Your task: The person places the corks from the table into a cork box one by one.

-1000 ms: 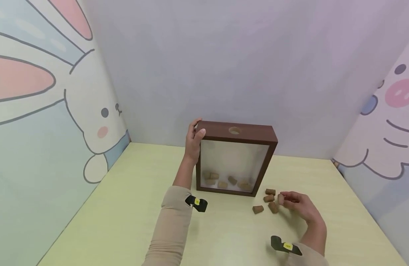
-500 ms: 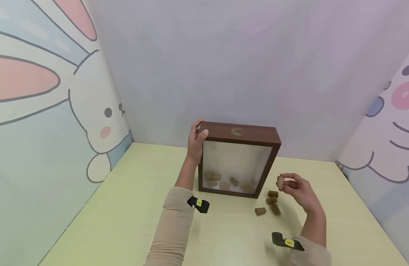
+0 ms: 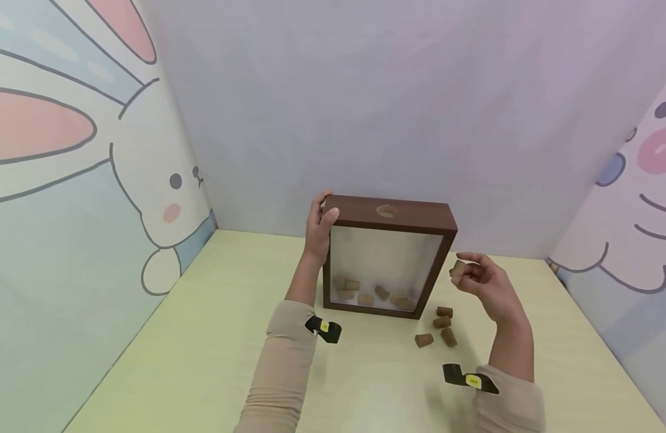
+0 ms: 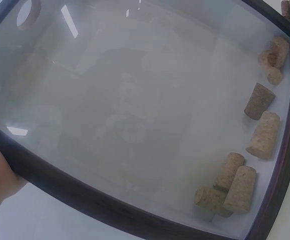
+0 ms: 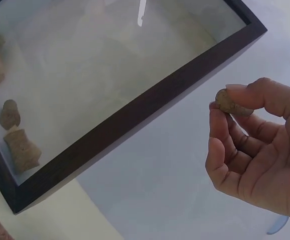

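Box [image 3: 425, 217]: wood in appearance, smooth, low sheen. Front pane [image 3: 386, 258] of the box: transparent, glossy, bearing bright reflections. Corks [image 4: 264, 135] inside the box: matt, granular. Held cork [image 5: 230, 103], right of the box: matt, rough-grained. Sleeve [image 3: 276, 376], in front of the box: matt, creased cloth.

Left hand [image 3: 318, 231]: partly hidden behind the brown-framed box [image 3: 419, 214]
Held cork stopper [image 5: 226, 102]: partly covered by fingers [image 5: 218, 127] of the right hand [image 5: 265, 155]
Yellow wrist label [image 3: 324, 326]: too small to read
Rabbit mural [image 3: 155, 186]: cut off at the ears
Pig mural [image 3: 659, 151]: cut off at right
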Demonstrator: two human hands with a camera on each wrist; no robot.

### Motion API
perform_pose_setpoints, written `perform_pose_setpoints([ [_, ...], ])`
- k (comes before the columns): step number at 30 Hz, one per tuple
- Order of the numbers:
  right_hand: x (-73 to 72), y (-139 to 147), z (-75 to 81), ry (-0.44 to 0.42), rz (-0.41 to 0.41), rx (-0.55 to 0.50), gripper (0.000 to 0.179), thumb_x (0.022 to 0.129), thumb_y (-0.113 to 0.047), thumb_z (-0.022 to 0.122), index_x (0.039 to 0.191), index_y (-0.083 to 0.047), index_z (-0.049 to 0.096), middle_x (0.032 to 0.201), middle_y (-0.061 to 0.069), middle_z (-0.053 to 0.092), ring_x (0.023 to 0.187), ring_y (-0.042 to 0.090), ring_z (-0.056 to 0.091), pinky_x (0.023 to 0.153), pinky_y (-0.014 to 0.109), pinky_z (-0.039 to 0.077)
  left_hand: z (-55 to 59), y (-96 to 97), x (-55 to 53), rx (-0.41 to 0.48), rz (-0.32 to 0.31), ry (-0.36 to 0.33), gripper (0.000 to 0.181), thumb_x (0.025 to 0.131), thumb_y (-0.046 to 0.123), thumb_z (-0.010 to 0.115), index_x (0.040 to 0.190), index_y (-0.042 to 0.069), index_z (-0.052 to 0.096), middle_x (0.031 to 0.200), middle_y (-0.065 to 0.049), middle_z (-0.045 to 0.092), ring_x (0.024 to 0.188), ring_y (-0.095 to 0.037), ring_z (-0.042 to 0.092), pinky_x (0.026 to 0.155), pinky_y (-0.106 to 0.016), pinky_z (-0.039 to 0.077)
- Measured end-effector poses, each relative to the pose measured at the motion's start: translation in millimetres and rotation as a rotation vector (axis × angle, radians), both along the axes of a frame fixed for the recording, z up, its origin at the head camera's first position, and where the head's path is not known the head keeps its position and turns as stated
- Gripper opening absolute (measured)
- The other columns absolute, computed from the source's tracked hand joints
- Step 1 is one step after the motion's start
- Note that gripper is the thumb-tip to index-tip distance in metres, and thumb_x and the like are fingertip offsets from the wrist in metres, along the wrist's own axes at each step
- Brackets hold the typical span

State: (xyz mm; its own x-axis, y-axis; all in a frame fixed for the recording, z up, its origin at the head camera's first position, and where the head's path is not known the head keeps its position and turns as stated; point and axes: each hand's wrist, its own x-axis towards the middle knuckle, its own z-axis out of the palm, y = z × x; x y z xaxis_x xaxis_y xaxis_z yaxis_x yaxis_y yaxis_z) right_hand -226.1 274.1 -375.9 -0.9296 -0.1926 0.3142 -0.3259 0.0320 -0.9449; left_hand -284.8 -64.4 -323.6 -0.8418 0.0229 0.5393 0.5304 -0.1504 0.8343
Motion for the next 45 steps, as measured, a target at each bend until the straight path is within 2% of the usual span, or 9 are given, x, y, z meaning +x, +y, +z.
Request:
perform_pose_setpoints([
  [5, -0.1, -5, 17.6, 0.087, -0.056, -0.057, 0.037, 0.083, 0.013, 0.058, 0.115, -0.005, 0.057, 0.092, 0.002, 0.06, 0.08, 0.011, 0.057, 0.071, 0.02, 0.047, 0.2, 0.9, -0.5, 0.016, 0.003, -0.003, 0.068, 0.081, 0.029, 0.046, 0.139, -0.004, 0.031, 0.121, -0.011, 0.035, 0.088, -0.014, 0.034, 0.081, -0.039, 0.029],
  [9, -0.7, -7, 31.8, 0.168, -0.03, -0.145, 0.035, 0.084, 0.017, 0.052, 0.113, -0.001, 0.057, 0.092, 0.006, 0.061, 0.083, 0.014, 0.058, 0.072, 0.02, 0.047, 0.6, 1.8, -0.8, 0.023, -0.004, 0.004, 0.069, 0.081, 0.028, 0.046, 0.139, -0.006, 0.03, 0.113, -0.008, 0.037, 0.088, -0.014, 0.035, 0.081, -0.042, 0.029],
  [17, -5.6, -10, 64.5, 0.247, 0.07, -0.322, 0.033, 0.086, 0.02, 0.044, 0.114, 0.005, 0.054, 0.095, 0.012, 0.062, 0.091, 0.021, 0.06, 0.08, 0.025, 0.047, 0.7, 1.9, -0.9, -0.02, -0.002, -0.014, 0.068, 0.082, 0.031, 0.044, 0.141, 0.0, 0.03, 0.139, -0.017, 0.027, 0.097, -0.015, 0.037, 0.085, -0.033, 0.031],
  [25, -10.6, -26, 95.8, 0.37, 0.054, -0.408, 0.034, 0.082, 0.025, 0.045, 0.112, 0.012, 0.053, 0.095, 0.016, 0.063, 0.09, 0.025, 0.06, 0.081, 0.029, 0.046, -0.2, 1.5, -3.6, -0.02, -0.007, -0.008, 0.068, 0.082, 0.032, 0.045, 0.141, -0.001, 0.03, 0.127, -0.016, 0.035, 0.093, -0.015, 0.037, 0.084, -0.033, 0.031],
  [28, -13.3, -31, 105.5, 0.388, 0.055, -0.441, 0.033, 0.081, 0.025, 0.046, 0.111, 0.013, 0.052, 0.094, 0.018, 0.063, 0.087, 0.026, 0.06, 0.078, 0.028, 0.047, -0.9, 1.6, -3.7, -0.014, -0.01, -0.009, 0.068, 0.082, 0.032, 0.045, 0.141, 0.0, 0.031, 0.13, -0.015, 0.033, 0.094, -0.015, 0.037, 0.084, -0.033, 0.031],
  [33, -15.3, -40, 123.6, 0.371, 0.014, -0.526, 0.03, 0.081, 0.024, 0.049, 0.108, 0.011, 0.055, 0.091, 0.019, 0.063, 0.083, 0.027, 0.061, 0.072, 0.028, 0.048, -1.1, 2.7, -2.9, -0.011, -0.007, -0.004, 0.068, 0.082, 0.032, 0.045, 0.14, 0.0, 0.031, 0.124, -0.012, 0.036, 0.092, -0.015, 0.037, 0.082, -0.033, 0.031],
  [36, -15.7, -45, 134.6, 0.326, -0.005, -0.587, 0.029, 0.081, 0.021, 0.053, 0.107, 0.01, 0.056, 0.091, 0.019, 0.062, 0.082, 0.028, 0.061, 0.071, 0.029, 0.049, -0.3, 3.2, -2.7, -0.011, -0.008, 0.001, 0.068, 0.082, 0.032, 0.045, 0.14, 0.0, 0.032, 0.111, -0.008, 0.039, 0.088, -0.014, 0.036, 0.08, -0.033, 0.031],
  [39, -17.3, -52, 144.5, 0.272, -0.014, -0.642, 0.029, 0.08, 0.019, 0.057, 0.106, 0.009, 0.057, 0.089, 0.02, 0.062, 0.082, 0.029, 0.061, 0.068, 0.03, 0.048, 0.5, 3.0, -2.6, -0.01, -0.013, 0.004, 0.068, 0.082, 0.032, 0.045, 0.14, -0.001, 0.031, 0.108, -0.004, 0.039, 0.088, -0.014, 0.036, 0.08, -0.033, 0.031],
  [45, -25.0, -65, 157.8, 0.195, -0.014, -0.612, 0.028, 0.079, 0.018, 0.059, 0.104, 0.006, 0.06, 0.09, 0.017, 0.059, 0.079, 0.026, 0.06, 0.063, 0.028, 0.047, 0.4, 2.7, -3.1, -0.013, -0.013, 0.0, 0.069, 0.082, 0.033, 0.046, 0.14, -0.001, 0.031, 0.1, -0.003, 0.039, 0.087, -0.015, 0.036, 0.08, -0.033, 0.031],
])
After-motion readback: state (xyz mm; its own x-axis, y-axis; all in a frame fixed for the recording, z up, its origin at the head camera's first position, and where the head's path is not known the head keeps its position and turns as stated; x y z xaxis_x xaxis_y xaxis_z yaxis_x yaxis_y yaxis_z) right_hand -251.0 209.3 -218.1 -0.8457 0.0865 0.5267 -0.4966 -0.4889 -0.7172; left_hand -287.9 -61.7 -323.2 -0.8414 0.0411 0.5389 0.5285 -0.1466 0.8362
